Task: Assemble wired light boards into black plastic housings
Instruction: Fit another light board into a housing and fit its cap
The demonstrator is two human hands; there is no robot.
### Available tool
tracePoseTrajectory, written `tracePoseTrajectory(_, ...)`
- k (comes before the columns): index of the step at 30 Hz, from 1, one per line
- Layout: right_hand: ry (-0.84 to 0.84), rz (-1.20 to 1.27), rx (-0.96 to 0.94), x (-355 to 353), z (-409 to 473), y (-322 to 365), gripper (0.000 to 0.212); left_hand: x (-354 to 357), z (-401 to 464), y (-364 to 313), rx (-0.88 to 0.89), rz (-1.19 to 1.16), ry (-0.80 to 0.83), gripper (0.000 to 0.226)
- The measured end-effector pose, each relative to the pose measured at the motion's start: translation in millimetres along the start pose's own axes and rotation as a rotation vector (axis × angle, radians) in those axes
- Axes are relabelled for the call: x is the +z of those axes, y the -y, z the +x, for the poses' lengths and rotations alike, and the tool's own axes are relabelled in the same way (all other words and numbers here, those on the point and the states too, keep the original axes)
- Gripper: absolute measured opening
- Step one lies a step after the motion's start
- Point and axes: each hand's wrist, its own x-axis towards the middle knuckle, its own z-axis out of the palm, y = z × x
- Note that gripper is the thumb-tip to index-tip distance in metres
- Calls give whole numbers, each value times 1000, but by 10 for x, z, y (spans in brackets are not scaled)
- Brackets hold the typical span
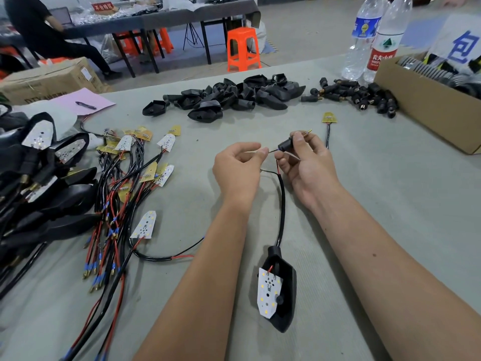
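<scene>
Fingers: left (261, 152) pinch wire (272, 150), right (299, 142) grip black connector (285, 145) | grey-green table (364, 204) | orange stool (243, 49) behind

A single head-worn wide-angle view looks forward and down over a grey table (364, 204), from close above the person's forearms. The left hand (238, 165) and right hand (307, 162) sit near the middle of the frame. The table's near part fills the lower half; the top edge reaches a floor, an orange stool (243, 48) and another table (156, 19) beyond. Straight edges bow toward the frame's sides.
</scene>
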Motion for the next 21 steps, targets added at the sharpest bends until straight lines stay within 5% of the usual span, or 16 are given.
tracePoseTrajectory(13, -37, 67, -27, -9, 11, 9, 8, -8, -24, -29, -91, -195, 191, 11)
tracePoseTrajectory(21, 35, -102, -48, 7, -15, 8, 2, -7, -22, -31, 28, 26, 179, 17)
